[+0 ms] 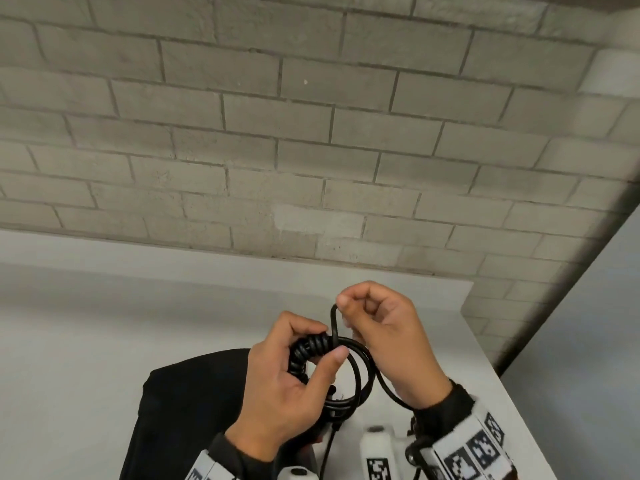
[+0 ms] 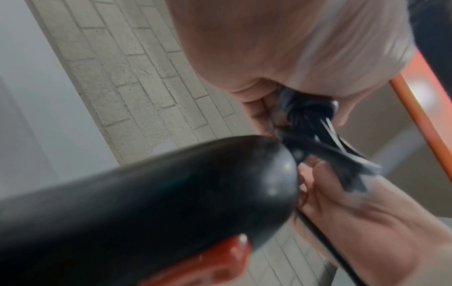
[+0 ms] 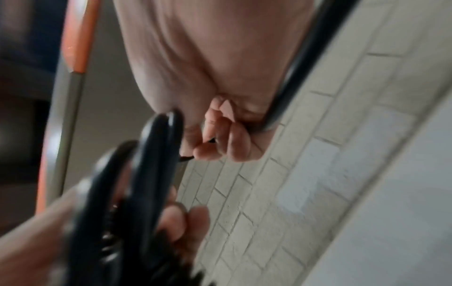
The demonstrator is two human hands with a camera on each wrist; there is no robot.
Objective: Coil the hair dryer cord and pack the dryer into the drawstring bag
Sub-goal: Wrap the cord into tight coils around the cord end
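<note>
— Over the white desk point(image 1: 104, 323), from the head camera, what are the hands doing?

— Both are raised together above it, in front of a grey brick wall point(image 1: 277, 133). The left hand point(image 1: 287, 382) is curled round the coiled cord point(image 1: 349, 372), thumb pressed on the black loops where a spiralled stretch meets the smooth turns. The right hand point(image 1: 381, 334) pinches a bend of the same cord between thumb and forefinger, just above the loops, and one strand trails under its wrist.

— And the drawstring bag?

— A black drawstring bag point(image 1: 194, 393) lies flat on the desk beneath the left hand. White camera housings with black-and-white markers sit on both wrists at the bottom edge.

— What does the left wrist view add?

— It is blurred. The hair dryer point(image 2: 159, 203), black with a red part low down, fills the lower left, close to the lens. Beyond it, fingers of both hands close on a bundle of black cord strands; an orange-edged frame point(image 2: 420, 120) runs behind.

— The right wrist view?

— Also blurred. The right hand's curled fingers point(image 3: 232, 141) nip a thin piece of cord. Nearer the lens, the smooth loops and the spiralled section stand in the left hand's grip, with the brick wall behind.
</note>
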